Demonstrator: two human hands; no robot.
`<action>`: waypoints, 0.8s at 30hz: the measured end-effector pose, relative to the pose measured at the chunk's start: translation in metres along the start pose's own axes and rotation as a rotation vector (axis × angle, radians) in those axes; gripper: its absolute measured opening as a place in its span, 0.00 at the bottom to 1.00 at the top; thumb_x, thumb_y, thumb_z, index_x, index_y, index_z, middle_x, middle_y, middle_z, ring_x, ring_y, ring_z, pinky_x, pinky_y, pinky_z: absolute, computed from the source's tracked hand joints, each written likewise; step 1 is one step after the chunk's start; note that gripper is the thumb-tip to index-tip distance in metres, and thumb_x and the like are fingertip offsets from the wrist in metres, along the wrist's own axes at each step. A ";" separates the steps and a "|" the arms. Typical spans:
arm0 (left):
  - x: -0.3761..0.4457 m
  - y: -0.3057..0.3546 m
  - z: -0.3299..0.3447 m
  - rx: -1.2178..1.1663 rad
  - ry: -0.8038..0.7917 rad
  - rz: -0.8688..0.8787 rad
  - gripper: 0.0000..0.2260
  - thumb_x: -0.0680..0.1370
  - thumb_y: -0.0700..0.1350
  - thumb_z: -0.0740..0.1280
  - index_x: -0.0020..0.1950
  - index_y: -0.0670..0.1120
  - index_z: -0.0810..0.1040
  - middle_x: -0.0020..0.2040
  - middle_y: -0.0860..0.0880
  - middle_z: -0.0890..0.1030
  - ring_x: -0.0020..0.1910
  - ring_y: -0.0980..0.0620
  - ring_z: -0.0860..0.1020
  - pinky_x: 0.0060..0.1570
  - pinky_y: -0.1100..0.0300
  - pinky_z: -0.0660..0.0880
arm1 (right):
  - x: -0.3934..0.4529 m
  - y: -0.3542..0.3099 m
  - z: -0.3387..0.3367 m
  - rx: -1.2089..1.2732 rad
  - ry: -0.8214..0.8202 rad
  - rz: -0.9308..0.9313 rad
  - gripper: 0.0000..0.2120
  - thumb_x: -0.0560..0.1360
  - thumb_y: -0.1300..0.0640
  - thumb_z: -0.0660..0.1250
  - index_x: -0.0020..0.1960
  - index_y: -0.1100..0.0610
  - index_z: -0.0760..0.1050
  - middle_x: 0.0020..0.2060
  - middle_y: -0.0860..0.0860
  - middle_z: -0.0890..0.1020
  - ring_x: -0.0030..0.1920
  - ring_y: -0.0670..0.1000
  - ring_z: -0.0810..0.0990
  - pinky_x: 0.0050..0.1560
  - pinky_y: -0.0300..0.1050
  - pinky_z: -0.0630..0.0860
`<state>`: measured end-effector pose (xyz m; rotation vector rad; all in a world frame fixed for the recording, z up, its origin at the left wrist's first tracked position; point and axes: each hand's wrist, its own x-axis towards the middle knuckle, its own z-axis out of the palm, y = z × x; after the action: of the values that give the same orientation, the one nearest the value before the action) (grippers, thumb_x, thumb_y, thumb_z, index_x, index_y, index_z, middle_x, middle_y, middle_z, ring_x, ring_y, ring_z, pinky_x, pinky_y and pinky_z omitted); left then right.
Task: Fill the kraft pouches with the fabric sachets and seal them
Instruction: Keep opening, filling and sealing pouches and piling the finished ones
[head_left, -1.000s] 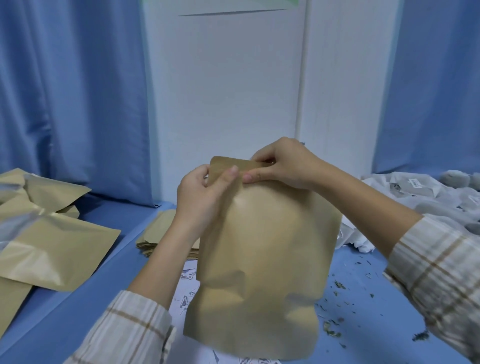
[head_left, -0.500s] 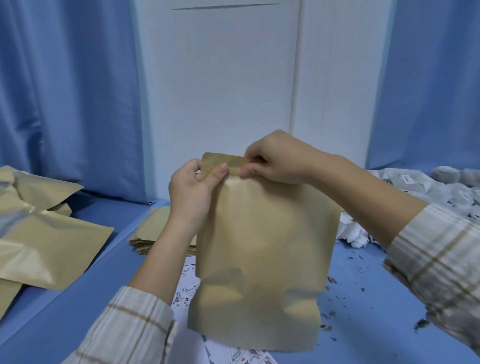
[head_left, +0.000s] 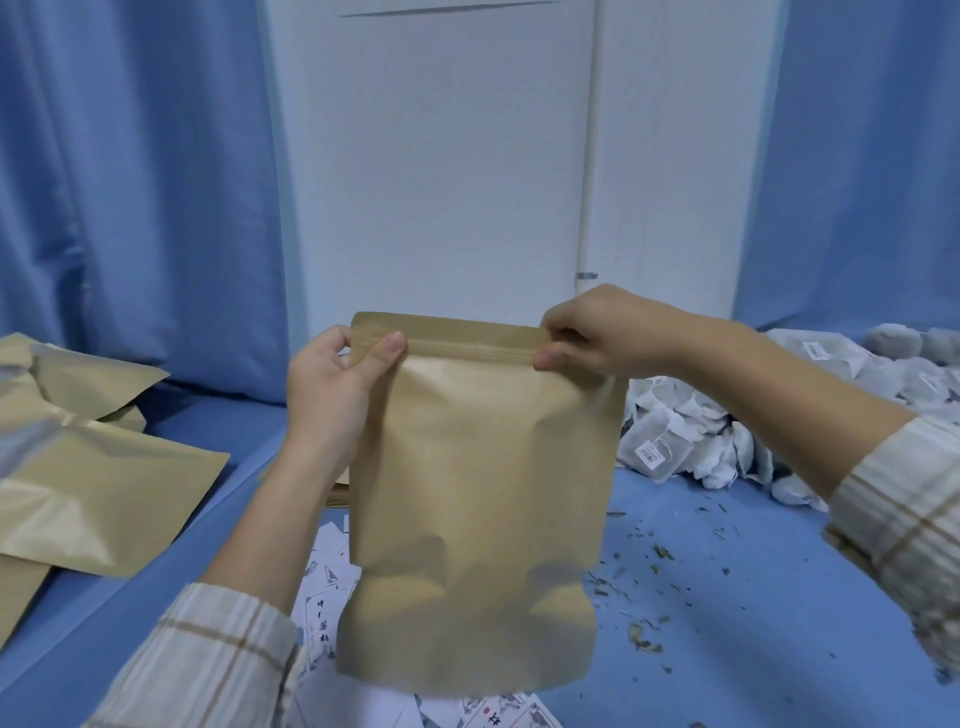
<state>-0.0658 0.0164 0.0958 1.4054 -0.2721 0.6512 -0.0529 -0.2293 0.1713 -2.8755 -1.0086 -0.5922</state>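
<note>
A bulging kraft pouch (head_left: 478, 499) stands upright in the middle of the blue table, its bottom on scattered paper cards. My left hand (head_left: 332, 384) pinches the top left corner of the pouch, thumb on the zip strip. My right hand (head_left: 597, 327) pinches the top right end of the same strip. The strip between the two hands lies flat and looks pressed together. A heap of white fabric sachets (head_left: 691, 436) lies to the right of the pouch, some with small labels. What is inside the pouch is hidden.
Several filled kraft pouches (head_left: 93, 483) lie piled at the left edge. A flat stack of empty pouches (head_left: 340, 491) sits behind my left wrist. Printed paper cards (head_left: 327, 587) lie under the pouch. Loose herb bits (head_left: 660, 587) are scattered on the blue table at the right. Blue curtains and a white wall stand behind.
My right hand has slid along the zip strip from near the left hand to the pouch's top right corner. The left hand stays at the top left corner.
</note>
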 end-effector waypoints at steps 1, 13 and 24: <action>0.000 0.000 0.000 -0.001 0.003 0.000 0.08 0.73 0.45 0.72 0.38 0.46 0.76 0.29 0.53 0.80 0.29 0.55 0.76 0.35 0.59 0.73 | 0.000 0.001 0.001 0.000 0.004 0.001 0.20 0.76 0.47 0.64 0.32 0.54 0.61 0.26 0.48 0.66 0.29 0.45 0.65 0.31 0.35 0.62; 0.008 -0.005 -0.011 0.020 0.039 0.011 0.05 0.74 0.45 0.72 0.41 0.47 0.78 0.31 0.53 0.83 0.31 0.56 0.79 0.34 0.63 0.76 | -0.022 0.034 0.005 0.203 0.081 0.181 0.14 0.71 0.47 0.70 0.36 0.57 0.77 0.26 0.47 0.75 0.27 0.39 0.72 0.30 0.30 0.66; -0.010 0.013 0.021 0.185 0.097 0.159 0.13 0.74 0.48 0.72 0.38 0.42 0.72 0.30 0.47 0.76 0.32 0.53 0.70 0.35 0.60 0.66 | -0.026 0.005 0.047 0.945 0.181 0.733 0.20 0.72 0.45 0.69 0.53 0.60 0.73 0.30 0.55 0.81 0.26 0.51 0.81 0.26 0.40 0.78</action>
<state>-0.0770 -0.0057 0.1045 1.5336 -0.2536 0.8912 -0.0526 -0.2414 0.1187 -2.0357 -0.0744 -0.2036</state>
